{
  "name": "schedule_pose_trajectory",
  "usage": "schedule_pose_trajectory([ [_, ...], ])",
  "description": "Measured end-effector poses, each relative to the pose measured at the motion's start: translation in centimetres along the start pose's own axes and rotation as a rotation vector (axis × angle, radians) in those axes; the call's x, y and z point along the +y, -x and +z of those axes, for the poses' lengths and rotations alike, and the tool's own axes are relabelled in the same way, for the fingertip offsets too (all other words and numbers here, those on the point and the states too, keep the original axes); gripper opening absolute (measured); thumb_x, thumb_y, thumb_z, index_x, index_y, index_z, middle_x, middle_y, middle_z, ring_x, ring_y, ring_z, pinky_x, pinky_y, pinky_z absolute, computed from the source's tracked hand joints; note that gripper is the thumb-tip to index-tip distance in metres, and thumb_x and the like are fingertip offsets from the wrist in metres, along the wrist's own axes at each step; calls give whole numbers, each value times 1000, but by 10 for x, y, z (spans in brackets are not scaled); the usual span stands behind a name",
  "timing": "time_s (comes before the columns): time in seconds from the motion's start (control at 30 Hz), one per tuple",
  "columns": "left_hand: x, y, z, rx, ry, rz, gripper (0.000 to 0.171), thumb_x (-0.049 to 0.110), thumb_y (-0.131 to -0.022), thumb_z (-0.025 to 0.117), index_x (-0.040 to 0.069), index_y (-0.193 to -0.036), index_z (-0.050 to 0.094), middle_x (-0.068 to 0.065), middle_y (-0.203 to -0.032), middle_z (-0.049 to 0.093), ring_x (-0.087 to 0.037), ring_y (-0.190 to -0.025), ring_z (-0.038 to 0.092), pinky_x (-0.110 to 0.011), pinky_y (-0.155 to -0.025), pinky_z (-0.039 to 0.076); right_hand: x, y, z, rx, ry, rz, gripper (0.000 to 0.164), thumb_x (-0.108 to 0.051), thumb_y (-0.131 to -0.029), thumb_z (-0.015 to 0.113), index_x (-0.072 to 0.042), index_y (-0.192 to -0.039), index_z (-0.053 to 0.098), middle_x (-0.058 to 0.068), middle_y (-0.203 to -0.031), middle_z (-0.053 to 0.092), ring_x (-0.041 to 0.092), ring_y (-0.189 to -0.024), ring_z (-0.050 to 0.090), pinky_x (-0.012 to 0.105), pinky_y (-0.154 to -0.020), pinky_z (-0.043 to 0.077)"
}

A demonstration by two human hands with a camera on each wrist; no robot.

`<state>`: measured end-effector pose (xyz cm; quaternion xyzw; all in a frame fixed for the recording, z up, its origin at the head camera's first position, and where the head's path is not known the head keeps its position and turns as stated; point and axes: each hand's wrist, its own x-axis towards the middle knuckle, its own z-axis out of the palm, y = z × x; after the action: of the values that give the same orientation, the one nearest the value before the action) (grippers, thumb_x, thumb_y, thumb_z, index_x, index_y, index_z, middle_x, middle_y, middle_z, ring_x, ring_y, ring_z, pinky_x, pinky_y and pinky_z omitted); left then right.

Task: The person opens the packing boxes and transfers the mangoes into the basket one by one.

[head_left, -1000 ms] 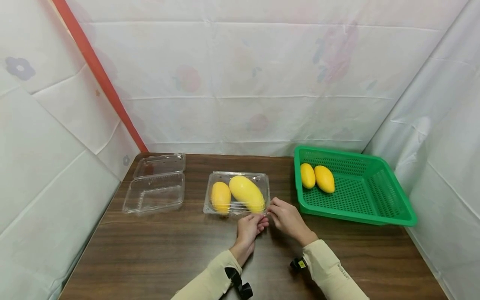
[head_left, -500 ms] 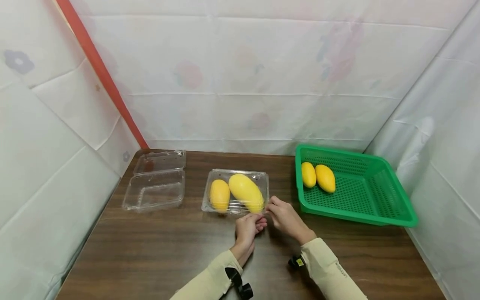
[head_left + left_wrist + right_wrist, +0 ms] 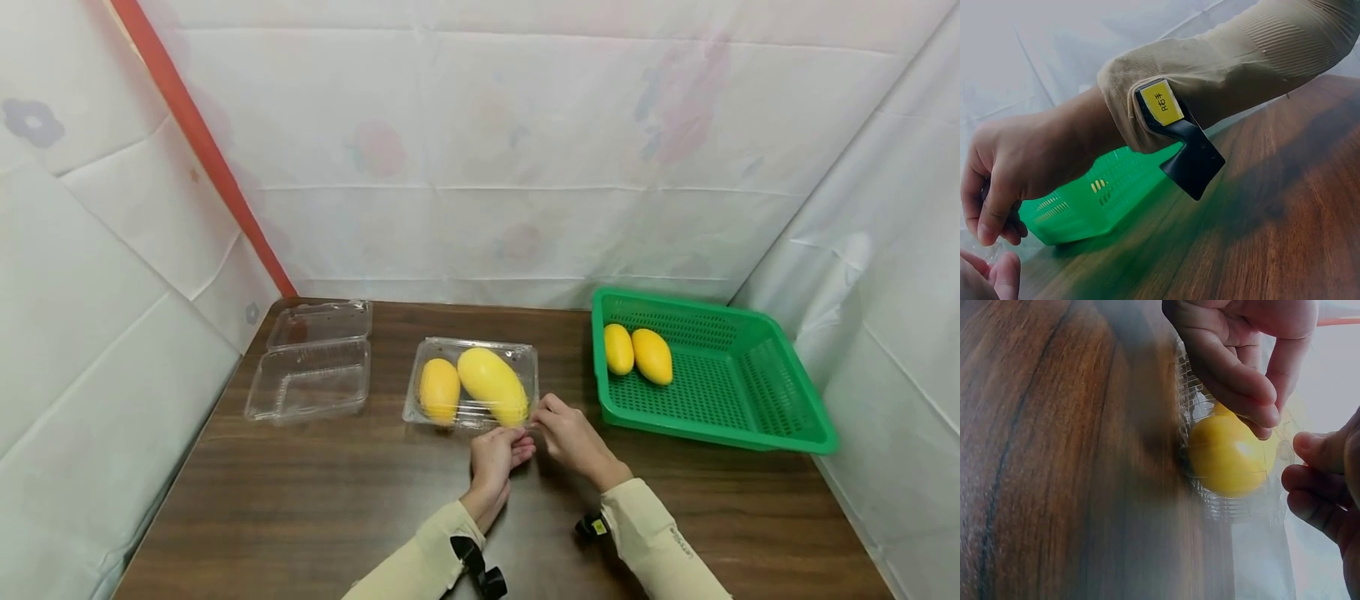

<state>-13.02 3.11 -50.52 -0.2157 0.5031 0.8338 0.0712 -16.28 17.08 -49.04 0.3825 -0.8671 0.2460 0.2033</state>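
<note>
A clear plastic clamshell box [image 3: 471, 342] stands mid-table, with an orange-yellow mango [image 3: 439, 390] and a larger, paler yellow mango [image 3: 487, 379] showing through its plastic. At the front right corner of the box, my left hand [image 3: 493, 460] pinches the front edge, thumb and fingertips together. Just right of it, my right hand [image 3: 573, 437] pinches the same corner between thumb and index finger. In the right wrist view, the left hand [image 3: 1247, 353] comes in from above and the right hand [image 3: 1329, 478] from the right, both at the rim over a yellow mango [image 3: 1232, 456].
To the left lies a second clamshell box [image 3: 315, 379], unfolded, its lid towards the back. A green plastic basket [image 3: 716, 433] at the right holds two mangoes [image 3: 651, 357] near its left side. White cloth [image 3: 480, 150] hangs behind the wooden table [image 3: 315, 517].
The view has tipped slightly. Both hands stay at the box's front right corner, with only a slight shift of the right hand's fingers.
</note>
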Motion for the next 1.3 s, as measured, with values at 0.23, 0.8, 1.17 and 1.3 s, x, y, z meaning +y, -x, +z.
schedule_pose_trajectory([
  [0.23,-3,0,-2,5,-16,-12,16,-2,-87,60,-16,-95,66,-4,-63,66,-12,-59,67,-22,-55,57,-3,4,-1,20,-8,8,14,5,-76,77,-6,-82,69,2,-83,54,9,-67,59,19,-63,54],
  [0.8,-4,9,-7,-11,-57,-22,17,1,-89,61,-14,-96,67,-3,-64,67,-9,-57,66,-24,-57,58,-5,-1,-14,-175,-22,54,4,0,-83,73,-4,-84,72,1,-81,55,11,-69,58,22,-64,54],
  [1.17,-2,8,-5,-38,-66,-21,18,-1,-89,60,-16,-97,67,-2,-62,66,-7,-54,65,-23,-56,57,-2,3,-12,-63,-58,31,14,7,-76,76,-5,-81,71,2,-80,54,9,-67,56,20,-63,54],
  [1.3,0,4,-4,-53,-73,-9,18,-1,-89,61,-16,-97,67,-2,-62,66,-8,-55,65,-23,-57,58,-1,2,-10,-29,-37,1,14,7,-76,76,-4,-82,70,3,-82,53,10,-66,57,20,-63,55],
])
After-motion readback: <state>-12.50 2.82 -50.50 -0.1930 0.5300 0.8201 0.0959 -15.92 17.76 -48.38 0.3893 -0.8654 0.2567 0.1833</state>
